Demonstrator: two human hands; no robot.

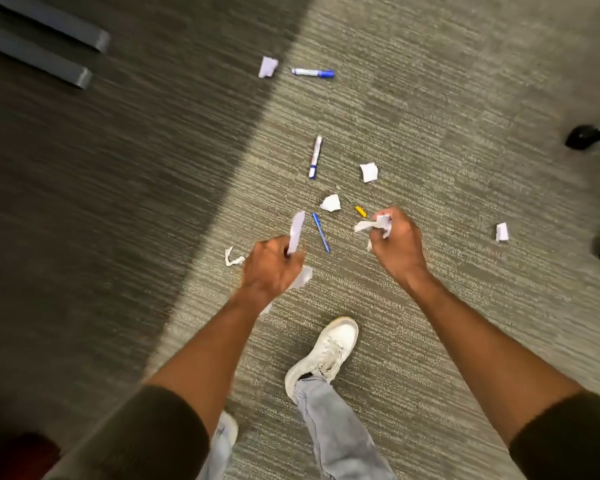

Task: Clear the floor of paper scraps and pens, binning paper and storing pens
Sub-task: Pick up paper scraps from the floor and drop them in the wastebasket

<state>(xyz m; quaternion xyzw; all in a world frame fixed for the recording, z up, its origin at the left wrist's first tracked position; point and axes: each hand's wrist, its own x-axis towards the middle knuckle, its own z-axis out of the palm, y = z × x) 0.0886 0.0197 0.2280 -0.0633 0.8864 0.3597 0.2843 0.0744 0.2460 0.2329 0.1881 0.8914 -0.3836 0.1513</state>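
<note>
Gathering is mid-way: the left hand is clamped on a flat white paper strip with another scrap bunched under the palm, and the right hand is closed on a wad of crumpled white paper. Both are held above the grey ribbed carpet floor.

Left on the floor:
- torn white scraps: curled one just left of the left hand, one between the hands, one beyond it, one well right, one far ahead.
- thin blue pen between the hands, small yellow-handled tool near the right hand, white marker with blue cap ahead, blue-and-white marker beside the far scrap.

Handling, judged: paper is light, soft, crushable; any pinch works, and more can be wadded in. Pens are stiff and smooth, likely to roll; best pinched mid-barrel. With both hands full, pens are probably better left until the paper is binned.

Room: carpet ahead is open. Black chair base and castors sit at the right edge near the rightmost scrap; grey bars at top left are well apart. A white shoe stands just behind the cluster. No bin or pen holder in view.
</note>
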